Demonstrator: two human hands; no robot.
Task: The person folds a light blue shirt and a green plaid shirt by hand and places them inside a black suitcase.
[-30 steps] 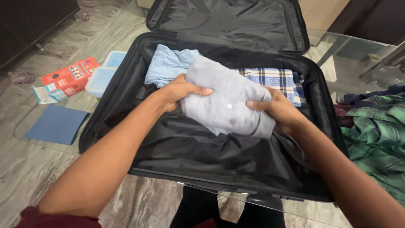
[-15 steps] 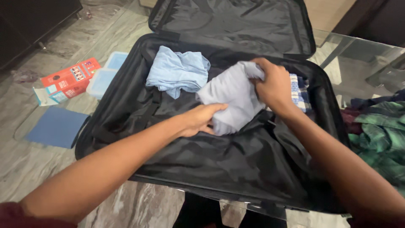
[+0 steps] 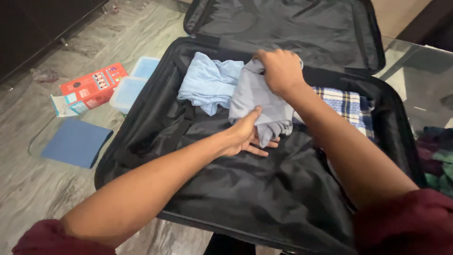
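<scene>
An open black suitcase lies in front of me with its lid up at the back. A folded grey shirt stands lengthwise in its upper middle. My right hand grips the shirt's far end. My left hand holds its near end, fingers tucked underneath. A crumpled light blue garment lies just left of the shirt and touches it. A blue and white plaid garment lies to the right, partly hidden by my right forearm.
Left of the suitcase are two pale blue lidded containers, a red box and a dark blue flat folder, seen through the glass table. Green and dark clothes are piled at the right edge.
The grey shirt has been turned lengthwise and shifted left against the light blue garment. My right hand moved to its far end, my left to its near end. The plaid garment shows more.
</scene>
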